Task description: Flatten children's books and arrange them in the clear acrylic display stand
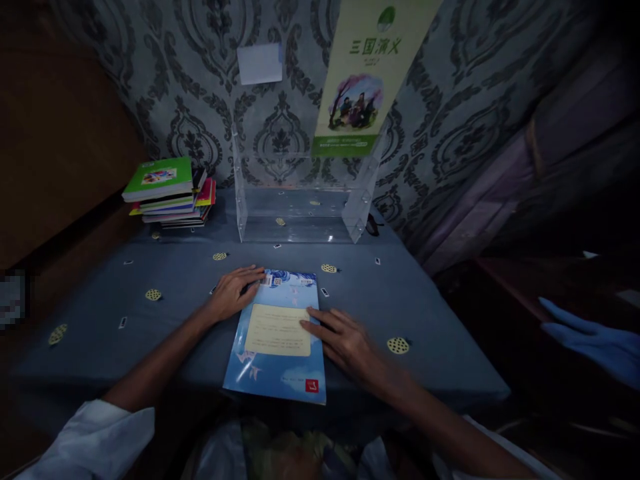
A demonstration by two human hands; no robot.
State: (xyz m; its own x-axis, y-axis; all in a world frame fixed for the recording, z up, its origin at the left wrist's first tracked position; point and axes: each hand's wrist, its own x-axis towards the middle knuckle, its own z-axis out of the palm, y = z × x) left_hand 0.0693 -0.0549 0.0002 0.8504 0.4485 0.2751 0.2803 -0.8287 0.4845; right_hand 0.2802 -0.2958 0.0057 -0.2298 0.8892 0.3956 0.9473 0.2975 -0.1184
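Note:
A blue book (277, 333) with a pale yellow text panel on its cover lies flat on the cloth-covered table, close to the front edge. My left hand (235, 292) rests at its upper left corner, fingers stretched out and the tips touching the cover. On the other side, my right hand (347, 341) lies over the right edge, its fingers extended and spread onto the yellow panel. Neither hand grips anything. The undersides of both hands are hidden.
Behind the book stands a transparent rack (353, 217). To its left is a stack of books (167, 193), a green one uppermost. A pale green printed panel (357, 100) rises above the rack against the patterned wall. A light-blue, finger-shaped thing (595, 340) shows at far right.

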